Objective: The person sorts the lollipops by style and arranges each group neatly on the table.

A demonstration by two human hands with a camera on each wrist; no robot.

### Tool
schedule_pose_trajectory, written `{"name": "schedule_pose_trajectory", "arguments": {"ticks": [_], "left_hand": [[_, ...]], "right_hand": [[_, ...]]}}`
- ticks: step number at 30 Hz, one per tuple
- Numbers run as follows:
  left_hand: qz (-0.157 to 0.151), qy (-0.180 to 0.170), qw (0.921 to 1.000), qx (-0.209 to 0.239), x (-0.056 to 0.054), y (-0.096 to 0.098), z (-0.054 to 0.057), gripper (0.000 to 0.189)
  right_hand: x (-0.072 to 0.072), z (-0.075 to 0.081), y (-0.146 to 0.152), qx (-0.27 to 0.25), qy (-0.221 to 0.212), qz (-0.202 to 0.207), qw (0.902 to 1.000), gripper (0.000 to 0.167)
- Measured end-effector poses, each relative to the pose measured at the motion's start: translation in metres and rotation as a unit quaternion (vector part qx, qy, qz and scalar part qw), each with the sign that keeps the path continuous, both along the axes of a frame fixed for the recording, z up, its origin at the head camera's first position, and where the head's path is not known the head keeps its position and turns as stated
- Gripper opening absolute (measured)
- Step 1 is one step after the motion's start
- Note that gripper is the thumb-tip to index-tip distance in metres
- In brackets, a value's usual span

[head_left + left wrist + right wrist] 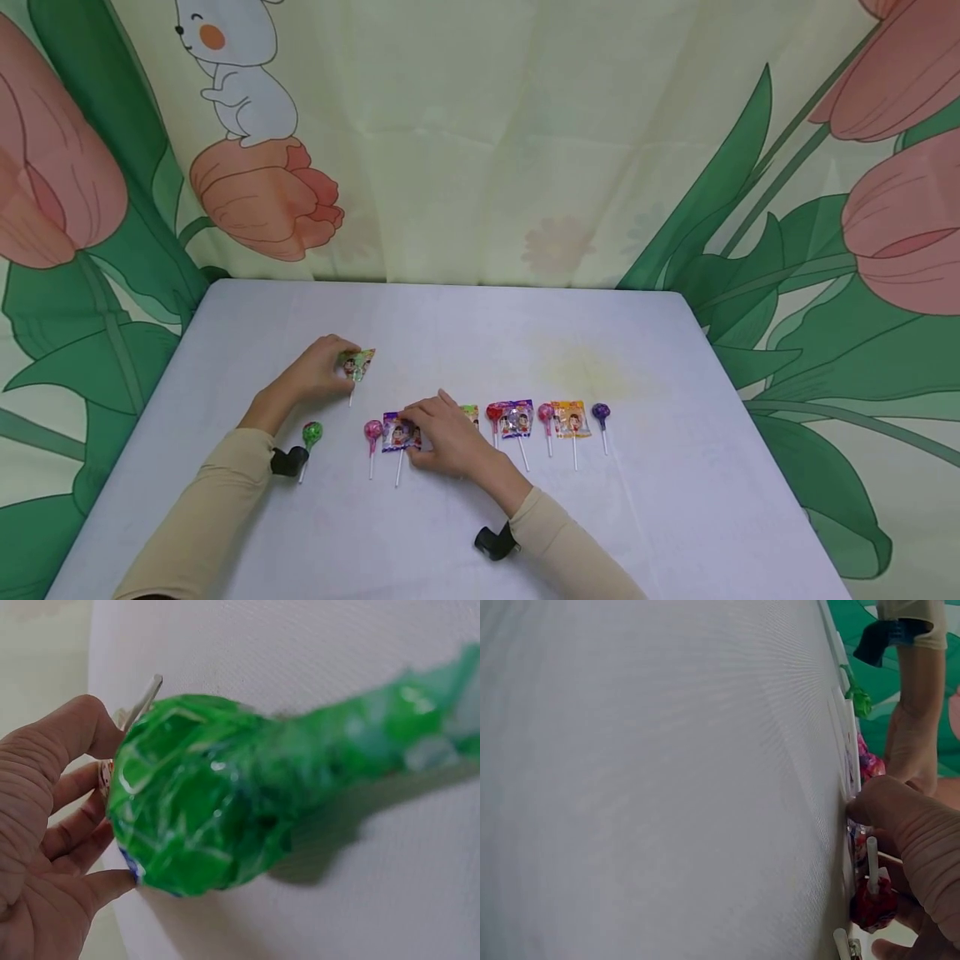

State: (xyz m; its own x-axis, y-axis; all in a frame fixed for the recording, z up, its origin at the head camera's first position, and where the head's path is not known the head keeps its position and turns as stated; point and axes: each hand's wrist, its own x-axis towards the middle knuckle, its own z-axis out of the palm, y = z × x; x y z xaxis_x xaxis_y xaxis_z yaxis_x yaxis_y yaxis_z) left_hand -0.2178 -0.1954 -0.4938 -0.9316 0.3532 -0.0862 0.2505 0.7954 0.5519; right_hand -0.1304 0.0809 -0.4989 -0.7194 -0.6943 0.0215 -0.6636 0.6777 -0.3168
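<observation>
My left hand (318, 368) pinches a flat-wrapped lollipop (360, 364) with a green and yellow wrapper, its white stick pointing down. In the left wrist view, a green ball lollipop (195, 802) looms large and covers most of what that hand (52, 825) holds. My right hand (453, 442) has its thumb and fingers around the right side of a purple-wrapped lollipop (396, 433) lying on the table. A red ball lollipop (874, 906) shows beneath that hand in the right wrist view. Left of the purple one lies a pink ball lollipop (372, 430).
Rightward in a row lie a partly hidden green wrapper (470, 412), a red ball lollipop (494, 412), another purple-wrapped one (517, 419), a pink one (546, 413), an orange-wrapped one (571, 419) and a dark purple one (601, 412). A white cloth (450, 333) covers the table.
</observation>
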Motion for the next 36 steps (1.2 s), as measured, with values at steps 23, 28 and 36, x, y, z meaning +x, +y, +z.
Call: {"name": "schedule_pose_trajectory", "arguments": {"ticks": [23,28,36], "left_hand": [[0.012,-0.006,0.9999,-0.001,0.0021,0.0015,0.003,0.062],[0.015,-0.005,0.9999,-0.002,0.0011,0.001,0.0,0.062],[0.019,-0.007,0.9998,0.005,0.0011,0.0003,-0.0013,0.063]], "right_hand": [[-0.0012,0.0032,-0.0049,-0.002,0.028,0.01,0.9996,0.045],[-0.0004,0.0034,-0.004,-0.017,0.022,0.0,0.9996,0.043],[-0.0008,0.0084,-0.0011,-0.053,0.026,-0.006,0.9982,0.042]]}}
